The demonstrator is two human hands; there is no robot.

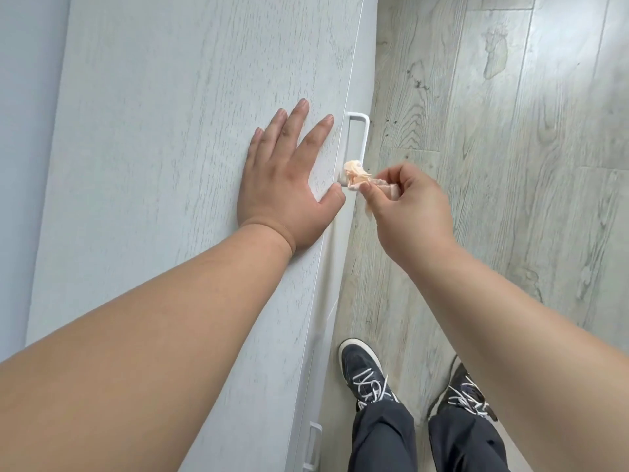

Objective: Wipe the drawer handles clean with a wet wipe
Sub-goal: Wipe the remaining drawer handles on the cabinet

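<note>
Head view looks straight down the front edge of the pale wood-grain cabinet top (170,131), and you are mid-wipe on the white drawer handle (361,137) that juts out over the floor (510,165). Your right hand (408,206) pinches the bunched wet wipe (357,175) between thumb and fingertips, and the wad sits against the near end of the handle, where the bar bends in toward the drawer front. Your left hand (289,172) lies flat on the cabinet top with fingers spread and straight, holding nothing, its thumb just beside the wipe.

To do this step well, I would keep that left palm down as a brace so the drawer does not slide while you rub. Wrap the wipe round the bar rather than dabbing with the tip of the wad, then draw it along toward the far corner, which looks untouched from here. Turn your wrist so the underside and inner face get covered; they are hidden from this angle. The corners probably need a small twist.

A second handle (311,444) shows lower down, near your left shoe (366,376), and likely comes after this one.
</note>
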